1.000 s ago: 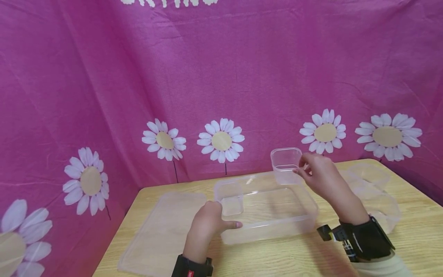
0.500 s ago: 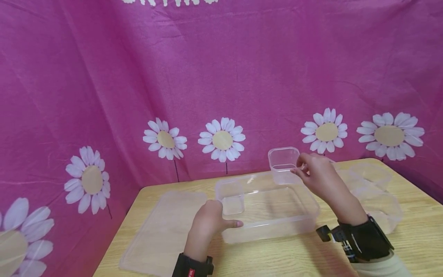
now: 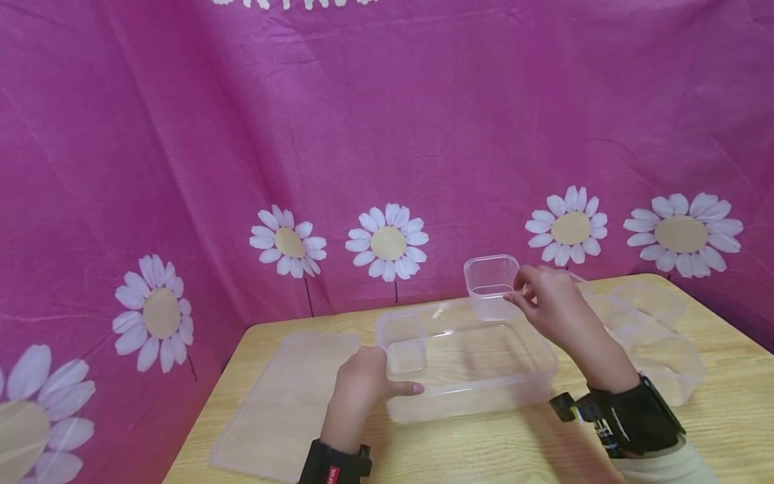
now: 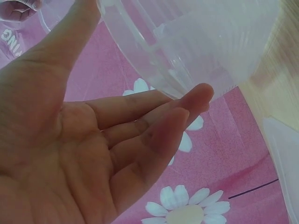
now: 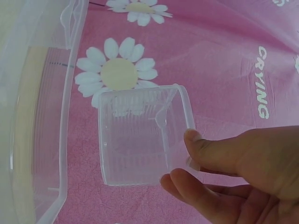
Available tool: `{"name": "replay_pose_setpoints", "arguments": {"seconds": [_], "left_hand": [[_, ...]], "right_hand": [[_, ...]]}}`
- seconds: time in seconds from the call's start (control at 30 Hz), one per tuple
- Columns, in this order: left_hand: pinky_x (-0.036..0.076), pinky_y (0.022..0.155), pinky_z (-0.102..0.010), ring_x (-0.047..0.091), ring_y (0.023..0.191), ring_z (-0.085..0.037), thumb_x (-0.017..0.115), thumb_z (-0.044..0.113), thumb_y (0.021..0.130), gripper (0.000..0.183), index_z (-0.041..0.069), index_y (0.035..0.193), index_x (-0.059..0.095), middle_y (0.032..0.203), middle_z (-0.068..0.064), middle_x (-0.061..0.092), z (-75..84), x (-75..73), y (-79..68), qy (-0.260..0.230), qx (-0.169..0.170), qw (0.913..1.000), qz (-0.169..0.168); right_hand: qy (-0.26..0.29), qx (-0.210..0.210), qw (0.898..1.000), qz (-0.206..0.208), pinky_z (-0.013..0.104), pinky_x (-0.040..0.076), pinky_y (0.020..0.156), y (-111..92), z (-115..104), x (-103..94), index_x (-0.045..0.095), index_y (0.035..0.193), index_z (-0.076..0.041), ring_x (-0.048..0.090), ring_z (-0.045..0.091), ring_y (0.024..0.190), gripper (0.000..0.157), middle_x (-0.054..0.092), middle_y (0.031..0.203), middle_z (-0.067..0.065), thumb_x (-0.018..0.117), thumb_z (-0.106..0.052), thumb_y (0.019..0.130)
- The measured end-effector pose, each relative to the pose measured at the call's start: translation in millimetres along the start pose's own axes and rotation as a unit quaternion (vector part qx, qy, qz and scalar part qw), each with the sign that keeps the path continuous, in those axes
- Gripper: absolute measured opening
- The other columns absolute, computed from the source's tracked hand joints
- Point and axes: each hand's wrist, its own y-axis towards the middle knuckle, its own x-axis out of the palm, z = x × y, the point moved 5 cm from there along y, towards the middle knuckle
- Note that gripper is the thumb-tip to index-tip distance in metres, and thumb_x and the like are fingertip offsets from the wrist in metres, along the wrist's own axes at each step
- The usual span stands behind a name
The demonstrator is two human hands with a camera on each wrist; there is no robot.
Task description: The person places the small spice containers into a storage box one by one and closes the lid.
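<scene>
A large clear rectangular plastic box (image 3: 471,403) stands on the table in the head view. My left hand (image 3: 357,386) holds its near left corner, the thumb along the front rim and the fingers (image 4: 154,135) against the outside. A small clear square container (image 3: 407,356) sits in the box's left end. Above the far right part of the box, my right hand (image 3: 553,299) pinches another small clear container (image 5: 135,140) by its rim between thumb and fingertips. That container is held up, apart from the box's rim in the right wrist view.
A flat translucent lid (image 3: 284,403) lies on the wooden table (image 3: 459,457) at the left. Several clear containers or lids (image 3: 665,363) stand at the right, partly behind the right forearm. A pink cloth (image 3: 423,134) with white flowers hangs behind the table.
My right hand has moved slightly left with the small container over the box. The left hand keeps its place on the box's corner.
</scene>
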Motion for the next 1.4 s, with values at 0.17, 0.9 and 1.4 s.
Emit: {"name": "replay_pose_setpoints", "arguments": {"seconds": [0.17,0.9,1.4], "left_hand": [[0.035,0.048,-0.032,0.042,0.056,-0.017,0.079,0.055,0.055,0.06,0.003,0.07,0.054,0.06,-0.001,0.043,-1.0,0.9,0.1,-0.001,-0.005,1.0,-0.003],[0.037,0.05,-0.034,0.045,0.059,-0.018,0.079,0.055,0.056,0.061,0.002,0.076,0.056,0.064,-0.004,0.049,-2.2,2.1,0.6,-0.003,-0.003,1.0,-0.005],[0.037,0.049,-0.033,0.044,0.057,-0.017,0.079,0.054,0.057,0.059,0.003,0.072,0.055,0.061,-0.002,0.044,0.1,3.1,-0.4,0.003,-0.002,1.0,-0.003]], "right_hand": [[0.001,0.005,1.0,-0.008,0.044,0.052,0.055,0.2,-1.0,-0.6,0.059,0.078,-0.003,0.062,0.027,0.064,0.02,0.069,0.071,0.017,0.076,-0.013,0.073],[0.007,0.005,1.0,-0.011,0.044,0.053,0.055,0.4,-2.5,-0.3,0.059,0.078,-0.002,0.062,0.027,0.064,0.02,0.067,0.071,0.017,0.076,-0.012,0.073],[0.013,-0.007,1.0,-0.005,0.044,0.052,0.055,-1.5,-5.7,2.7,0.058,0.077,-0.002,0.063,0.029,0.065,0.02,0.065,0.072,0.019,0.075,-0.011,0.074]]}}
